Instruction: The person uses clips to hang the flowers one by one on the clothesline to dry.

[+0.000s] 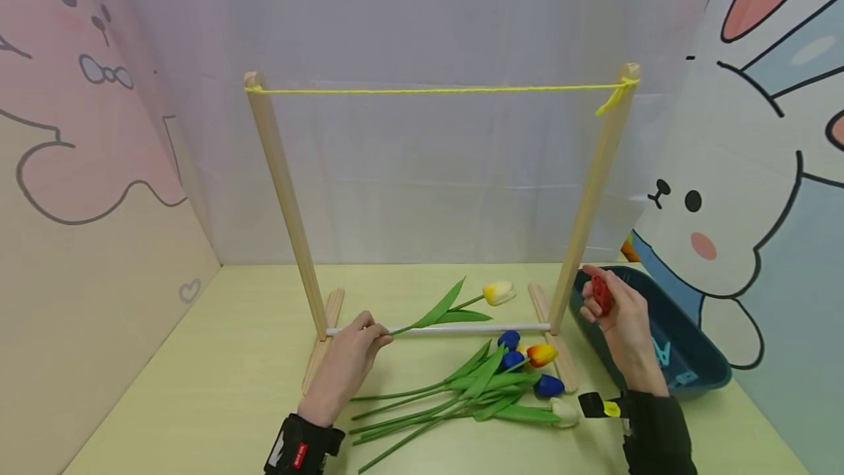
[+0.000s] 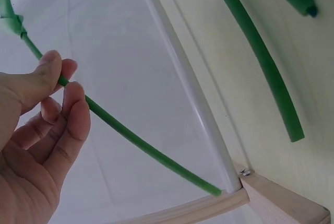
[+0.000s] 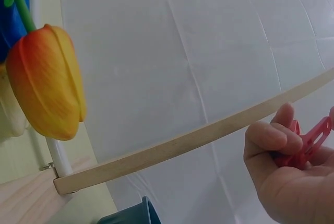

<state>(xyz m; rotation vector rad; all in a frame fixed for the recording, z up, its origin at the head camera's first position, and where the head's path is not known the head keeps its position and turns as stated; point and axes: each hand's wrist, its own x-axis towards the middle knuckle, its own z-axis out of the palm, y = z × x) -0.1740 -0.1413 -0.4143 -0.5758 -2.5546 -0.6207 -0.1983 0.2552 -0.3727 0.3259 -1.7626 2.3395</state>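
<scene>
Red clip (image 1: 601,295) partly hidden by right fingers (image 3: 266,135), yellow-white tulip (image 1: 438,310) cut off in left wrist view

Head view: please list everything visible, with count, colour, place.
Held tulip: one, yellow-white, centre
Loose tulips: at least five, blue, orange, white, front
Clip: one, red, right
Frame: one, pale wood, centre
String: one, yellow, across frame top
Rod: one, white, low across frame
Basin: one, dark teal, right
Small item: at least one, light blue, in basin
Unclear item: one, orange, back right
Table: one, pale yellow, beneath
Backdrop: one, whitish, behind
Cartoon panels: two, pastel, both sides
Left hand: one, bare, centre left
Right hand: one, bare, centre right
Wristwear: two, black, both wrists
</scene>
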